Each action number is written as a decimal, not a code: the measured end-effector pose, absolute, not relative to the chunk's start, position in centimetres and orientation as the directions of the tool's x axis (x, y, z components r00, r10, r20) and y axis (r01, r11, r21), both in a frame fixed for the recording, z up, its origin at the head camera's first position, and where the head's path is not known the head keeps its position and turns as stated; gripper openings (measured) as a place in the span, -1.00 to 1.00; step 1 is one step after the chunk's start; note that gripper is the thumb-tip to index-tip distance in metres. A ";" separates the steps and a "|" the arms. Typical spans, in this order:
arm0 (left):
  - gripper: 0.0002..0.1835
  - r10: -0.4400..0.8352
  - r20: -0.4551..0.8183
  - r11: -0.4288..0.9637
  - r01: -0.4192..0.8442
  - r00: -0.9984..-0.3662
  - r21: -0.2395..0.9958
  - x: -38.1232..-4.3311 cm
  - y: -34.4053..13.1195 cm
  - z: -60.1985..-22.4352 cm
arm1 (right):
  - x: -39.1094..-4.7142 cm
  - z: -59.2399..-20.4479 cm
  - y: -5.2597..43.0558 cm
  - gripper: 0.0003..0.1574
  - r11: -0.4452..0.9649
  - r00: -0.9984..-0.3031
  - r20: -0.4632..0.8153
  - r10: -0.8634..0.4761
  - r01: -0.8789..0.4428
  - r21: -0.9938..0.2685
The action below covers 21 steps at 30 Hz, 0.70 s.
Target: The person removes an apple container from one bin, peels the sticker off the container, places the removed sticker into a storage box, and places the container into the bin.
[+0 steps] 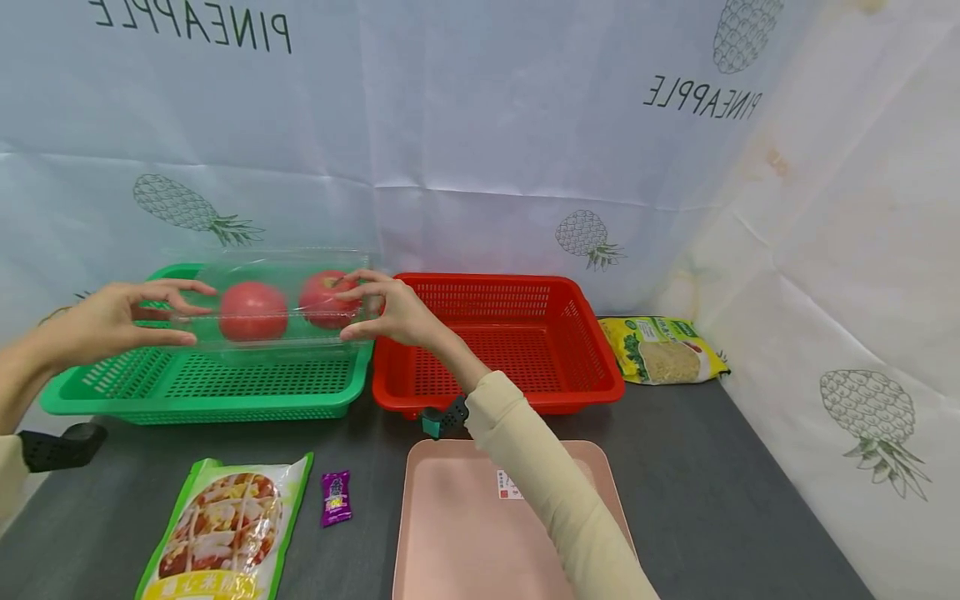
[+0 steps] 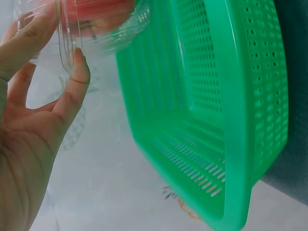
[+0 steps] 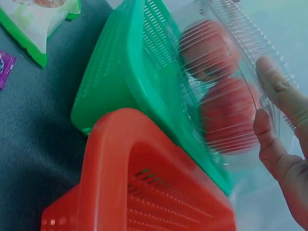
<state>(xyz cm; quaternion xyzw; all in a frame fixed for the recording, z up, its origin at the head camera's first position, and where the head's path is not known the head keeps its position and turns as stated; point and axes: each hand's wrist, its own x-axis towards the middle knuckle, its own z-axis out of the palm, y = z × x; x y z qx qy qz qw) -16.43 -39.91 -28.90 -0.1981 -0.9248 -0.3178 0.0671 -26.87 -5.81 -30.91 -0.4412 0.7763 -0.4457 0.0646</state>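
Note:
A clear plastic clamshell box (image 1: 296, 340) with two red tomatoes (image 1: 253, 312) inside is held up over the green basket (image 1: 202, 404). My left hand (image 1: 123, 321) grips the box's left end between thumb and fingers. At the other end, my right hand (image 1: 397, 312) pinches it by the edge. In the right wrist view both tomatoes (image 3: 228, 115) show through the ribbed plastic, with thumb and fingers on the box's rim. The left wrist view shows fingertips at the box's edge (image 2: 67, 38) beside the green basket (image 2: 236, 96).
A red basket (image 1: 611, 387) stands right of the green one, with a yellow bag of grain (image 1: 663, 350) beside it. Nearer lie a green-and-white food packet (image 1: 225, 525), a small purple packet (image 1: 336, 498) and a pink tray (image 1: 450, 533), partly under my right sleeve.

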 end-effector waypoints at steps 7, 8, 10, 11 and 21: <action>-0.76 0.266 0.221 0.769 0.345 -0.938 0.539 -16.0 -40.9 -29.2 | -26.8 -31.4 -7.3 -0.36 0.217 -0.574 0.259 -0.777 -0.630 -0.745; -0.76 0.263 0.217 0.772 0.340 -0.940 0.537 -15.9 -41.1 -29.4 | -26.8 -31.5 -7.5 -0.36 0.221 -0.571 0.257 -0.780 -0.635 -0.741; -0.75 0.250 0.215 0.787 0.327 -0.944 0.524 -15.7 -41.4 -29.6 | -26.7 -31.6 -7.9 -0.35 0.220 -0.567 0.252 -0.784 -0.634 -0.741; -0.75 0.245 0.217 0.791 0.324 -0.945 0.519 -15.6 -41.6 -29.8 | -26.7 -31.6 -8.2 -0.35 0.214 -0.562 0.255 -0.787 -0.636 -0.741; -0.71 0.281 0.247 0.751 0.373 -0.927 0.545 -15.1 -43.4 -31.3 | -26.0 -32.4 -10.1 -0.35 0.232 -0.543 0.185 -0.819 -0.608 -0.759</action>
